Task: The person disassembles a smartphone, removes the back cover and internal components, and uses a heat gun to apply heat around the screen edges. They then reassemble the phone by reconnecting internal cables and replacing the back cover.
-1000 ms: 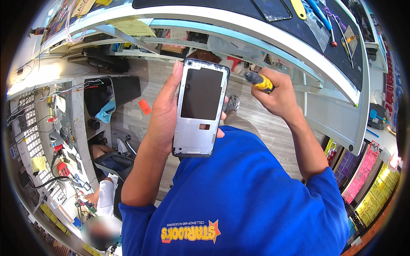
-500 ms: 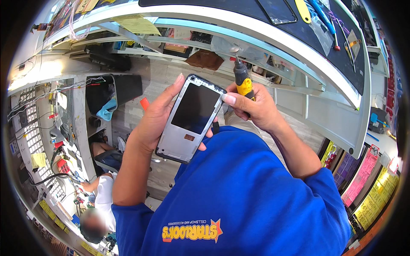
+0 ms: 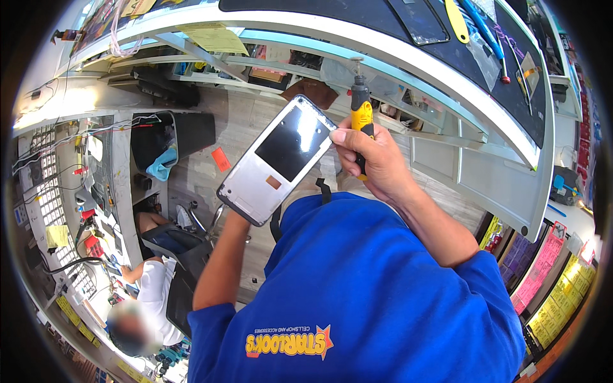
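My right hand (image 3: 367, 153) has its fingers wrapped round a yellow-and-black rotary tool (image 3: 361, 115), held upright with a small disc at its tip. The same hand's thumb presses on the upper right corner of a silver-and-black phone frame (image 3: 268, 191), which is tilted diagonally and has a dark screen area (image 3: 290, 140). My left forearm (image 3: 217, 262) rises toward the frame's lower end; that hand and its fingers are hidden behind the frame.
A white counter with a dark mat (image 3: 523, 115) and tools arches overhead in view, above shelves. At left are a black bin (image 3: 198, 134), a red card (image 3: 221, 159) on the floor, and a co-worker in white (image 3: 153, 293) at a cluttered bench. Coloured card racks (image 3: 530, 274) stand at right.
My right hand came inward, turned the tool upright and took the frame's corner. The frame swung further diagonal, and my left hand dropped out of sight behind it.
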`<control>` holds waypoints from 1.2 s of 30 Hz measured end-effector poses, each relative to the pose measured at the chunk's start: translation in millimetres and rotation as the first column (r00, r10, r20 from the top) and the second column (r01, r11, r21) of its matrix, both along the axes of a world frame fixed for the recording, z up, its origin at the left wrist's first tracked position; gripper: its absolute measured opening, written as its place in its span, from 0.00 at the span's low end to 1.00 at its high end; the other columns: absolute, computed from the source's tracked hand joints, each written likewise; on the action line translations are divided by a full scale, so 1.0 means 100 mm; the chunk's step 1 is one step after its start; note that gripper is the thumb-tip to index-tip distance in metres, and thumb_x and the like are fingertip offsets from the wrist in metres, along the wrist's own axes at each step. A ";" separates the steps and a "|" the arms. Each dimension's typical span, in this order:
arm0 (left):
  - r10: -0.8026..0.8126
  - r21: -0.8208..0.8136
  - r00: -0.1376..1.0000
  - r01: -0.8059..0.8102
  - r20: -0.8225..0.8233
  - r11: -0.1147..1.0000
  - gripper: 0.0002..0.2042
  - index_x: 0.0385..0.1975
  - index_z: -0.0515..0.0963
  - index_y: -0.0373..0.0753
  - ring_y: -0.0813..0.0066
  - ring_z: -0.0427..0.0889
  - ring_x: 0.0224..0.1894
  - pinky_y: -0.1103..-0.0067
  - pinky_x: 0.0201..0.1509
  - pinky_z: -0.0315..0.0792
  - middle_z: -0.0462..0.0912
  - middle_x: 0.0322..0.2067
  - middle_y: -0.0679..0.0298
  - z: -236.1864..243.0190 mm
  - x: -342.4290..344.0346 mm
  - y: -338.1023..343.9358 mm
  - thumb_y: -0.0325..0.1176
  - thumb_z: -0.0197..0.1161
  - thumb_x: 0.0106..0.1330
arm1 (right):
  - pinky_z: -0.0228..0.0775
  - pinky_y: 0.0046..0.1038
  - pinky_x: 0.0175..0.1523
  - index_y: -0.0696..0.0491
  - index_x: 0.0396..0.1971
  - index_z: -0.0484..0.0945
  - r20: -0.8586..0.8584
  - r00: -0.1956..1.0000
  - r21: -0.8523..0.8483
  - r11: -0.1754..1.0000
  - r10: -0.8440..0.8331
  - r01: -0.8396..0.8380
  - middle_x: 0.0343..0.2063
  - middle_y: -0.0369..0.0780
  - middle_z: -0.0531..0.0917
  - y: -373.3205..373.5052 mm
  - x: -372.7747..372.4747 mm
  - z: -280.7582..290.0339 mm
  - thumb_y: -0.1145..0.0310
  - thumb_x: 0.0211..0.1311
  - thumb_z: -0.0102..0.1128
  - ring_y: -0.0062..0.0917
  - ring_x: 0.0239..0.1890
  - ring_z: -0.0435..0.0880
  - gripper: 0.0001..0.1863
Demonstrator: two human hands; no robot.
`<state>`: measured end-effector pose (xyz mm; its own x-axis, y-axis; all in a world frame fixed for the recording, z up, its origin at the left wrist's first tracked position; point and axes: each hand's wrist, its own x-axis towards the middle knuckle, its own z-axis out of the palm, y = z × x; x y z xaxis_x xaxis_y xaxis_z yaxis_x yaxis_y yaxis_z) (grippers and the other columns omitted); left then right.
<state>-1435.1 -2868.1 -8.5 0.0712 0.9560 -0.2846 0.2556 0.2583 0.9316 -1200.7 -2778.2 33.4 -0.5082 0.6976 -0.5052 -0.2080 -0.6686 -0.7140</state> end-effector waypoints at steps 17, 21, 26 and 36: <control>0.191 0.168 0.380 -0.732 0.905 0.660 0.51 0.67 0.70 0.30 0.44 0.88 0.50 0.57 0.62 0.78 0.88 0.42 0.43 0.53 0.17 0.50 0.79 0.31 0.72 | 0.63 0.24 0.29 0.55 0.31 0.81 0.308 0.923 0.351 0.873 0.233 -0.337 0.19 0.30 0.76 -0.21 -0.17 0.08 0.58 0.67 0.75 0.14 0.24 0.74 0.16; 0.036 0.261 0.423 -0.620 0.905 0.740 0.55 0.69 0.68 0.27 0.38 0.87 0.52 0.52 0.62 0.80 0.87 0.49 0.43 0.55 0.07 0.51 0.81 0.36 0.69 | 0.68 0.31 0.32 0.57 0.30 0.81 0.418 0.893 0.565 0.721 0.168 -0.401 0.21 0.39 0.78 -0.23 -0.06 -0.03 0.68 0.58 0.74 0.24 0.24 0.77 0.10; 0.029 0.247 0.420 -0.588 0.907 0.770 0.56 0.69 0.68 0.26 0.38 0.88 0.50 0.53 0.58 0.82 0.87 0.48 0.42 0.60 0.14 0.52 0.82 0.36 0.69 | 0.72 0.36 0.34 0.57 0.31 0.81 0.552 0.829 0.640 0.595 0.085 -0.487 0.24 0.45 0.80 -0.21 0.01 -0.04 0.71 0.51 0.72 0.38 0.26 0.80 0.10; -0.031 0.312 0.488 -0.507 0.872 0.804 0.58 0.69 0.66 0.25 0.39 0.87 0.51 0.54 0.58 0.82 0.86 0.50 0.41 0.63 0.15 0.59 0.84 0.36 0.67 | 0.71 0.37 0.33 0.56 0.31 0.81 0.592 0.806 0.667 0.559 0.003 -0.492 0.24 0.45 0.80 -0.15 0.09 0.00 0.70 0.51 0.74 0.39 0.26 0.80 0.11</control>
<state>-1419.9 -2809.0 54.9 -0.2476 0.9353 0.2528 -0.6684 -0.3538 0.6543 -1192.0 -2792.9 33.6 -0.5868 0.8072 -0.0634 0.3964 0.2181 -0.8918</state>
